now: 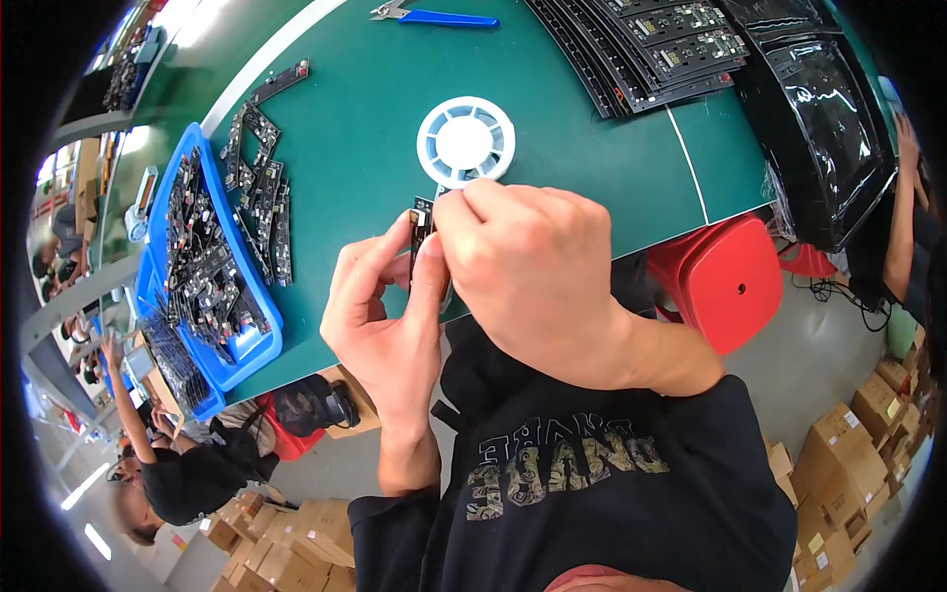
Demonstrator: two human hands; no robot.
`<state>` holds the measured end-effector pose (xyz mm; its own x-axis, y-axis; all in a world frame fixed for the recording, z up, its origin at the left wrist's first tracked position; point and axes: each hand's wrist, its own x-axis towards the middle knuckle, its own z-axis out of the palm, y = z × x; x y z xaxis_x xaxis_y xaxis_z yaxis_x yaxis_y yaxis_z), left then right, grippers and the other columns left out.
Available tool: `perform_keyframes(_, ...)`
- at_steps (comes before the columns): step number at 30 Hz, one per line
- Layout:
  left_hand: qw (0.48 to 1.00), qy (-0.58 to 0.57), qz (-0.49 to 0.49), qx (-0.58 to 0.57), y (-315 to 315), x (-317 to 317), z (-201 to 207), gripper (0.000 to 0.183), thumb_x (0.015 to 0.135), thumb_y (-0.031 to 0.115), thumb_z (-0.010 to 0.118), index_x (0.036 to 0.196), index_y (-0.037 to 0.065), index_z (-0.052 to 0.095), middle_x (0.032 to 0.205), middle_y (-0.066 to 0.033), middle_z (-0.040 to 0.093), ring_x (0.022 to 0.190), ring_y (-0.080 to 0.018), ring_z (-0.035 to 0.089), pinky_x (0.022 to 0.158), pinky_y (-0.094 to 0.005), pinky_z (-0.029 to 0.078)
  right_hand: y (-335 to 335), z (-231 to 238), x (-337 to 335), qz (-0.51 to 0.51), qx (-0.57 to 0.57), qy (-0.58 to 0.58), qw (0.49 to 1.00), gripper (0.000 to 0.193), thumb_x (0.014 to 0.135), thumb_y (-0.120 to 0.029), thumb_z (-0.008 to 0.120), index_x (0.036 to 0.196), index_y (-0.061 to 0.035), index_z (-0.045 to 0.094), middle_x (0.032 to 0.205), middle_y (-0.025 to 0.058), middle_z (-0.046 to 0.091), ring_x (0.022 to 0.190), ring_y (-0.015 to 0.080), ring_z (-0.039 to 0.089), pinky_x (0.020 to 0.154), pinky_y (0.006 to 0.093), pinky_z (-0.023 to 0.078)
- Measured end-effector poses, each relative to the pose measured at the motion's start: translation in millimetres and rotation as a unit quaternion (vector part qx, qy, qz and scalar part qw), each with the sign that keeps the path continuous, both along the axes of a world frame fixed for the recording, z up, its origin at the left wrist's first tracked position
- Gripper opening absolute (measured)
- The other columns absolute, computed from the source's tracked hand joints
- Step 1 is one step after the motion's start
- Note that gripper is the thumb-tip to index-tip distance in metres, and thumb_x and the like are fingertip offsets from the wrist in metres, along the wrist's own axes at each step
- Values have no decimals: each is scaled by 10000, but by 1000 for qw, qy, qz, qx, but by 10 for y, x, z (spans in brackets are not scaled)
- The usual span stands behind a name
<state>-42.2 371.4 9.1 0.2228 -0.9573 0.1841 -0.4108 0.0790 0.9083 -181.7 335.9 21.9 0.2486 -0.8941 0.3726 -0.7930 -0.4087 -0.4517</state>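
Between the thumb and fingers of my left hand (380, 306) is a narrow black circuit board (419, 222), held upright near the table's front edge. My right hand (538, 266) is closed into a fist right against that board. Its fingertips are turned away, so what they grip is hidden; a small dark bit shows at their edge. Just beyond my hands a round white spool-like piece (466, 143) with spokes lies on the green table (345, 128). Several loose black boards (264, 212) lie to the left, beside a blue bin (264, 350) heaped with similar boards (202, 252).
Blue-handled cutters (449, 18) lie at the far edge. Stacked black board panels (671, 49) sit far right, next to a shiny black plastic-covered box (829, 109). A red stool (735, 286) stands at the table's right front. Cardboard boxes (838, 464) and other people are around.
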Motion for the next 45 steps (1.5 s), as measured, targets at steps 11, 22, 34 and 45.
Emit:
perform_keyframes(11, 996, -74, 16, -39, -13, -91, -36, 329, 828, -50, 858, 1146, -12, 785, 882, -68, 700, 752, -120, 597, 659, -259, 492, 265, 78, -219, 84, 132, 96, 983, 378, 864, -73, 677, 1219, 50, 716, 622, 42, 617, 538, 210, 658, 505, 352, 512)
perform_keyframes(22, 981, -171, 7, -88, -23, -199, 42, 323, 805, -44, 872, 1116, 8, 801, 843, -59, 683, 763, -129, 609, 665, -266, 476, -8, -175, -652, 64, 24, -200, 977, 278, 852, 32, 716, 1128, 4, 730, 712, 105, 674, 585, 271, 673, 540, 393, 527)
perform_keyframes(34, 963, -264, 6, -62, -55, -233, 95, 332, 764, -35, 873, 1083, 31, 805, 889, -70, 693, 815, -231, 579, 685, -358, 474, -66, -192, -634, 134, 1, -147, 980, 353, 820, 19, 734, 1169, -26, 742, 686, 68, 622, 572, 247, 644, 523, 379, 507)
perform_keyframes(45, 983, -167, 11, -78, 73, -175, -156, 419, 812, -25, 849, 1220, -8, 755, 1056, -144, 742, 917, -291, 679, 796, -393, 559, 26, -189, -475, 157, 53, -26, 986, 571, 890, -70, 721, 1450, -45, 612, 661, 64, 635, 566, 253, 663, 529, 402, 515)
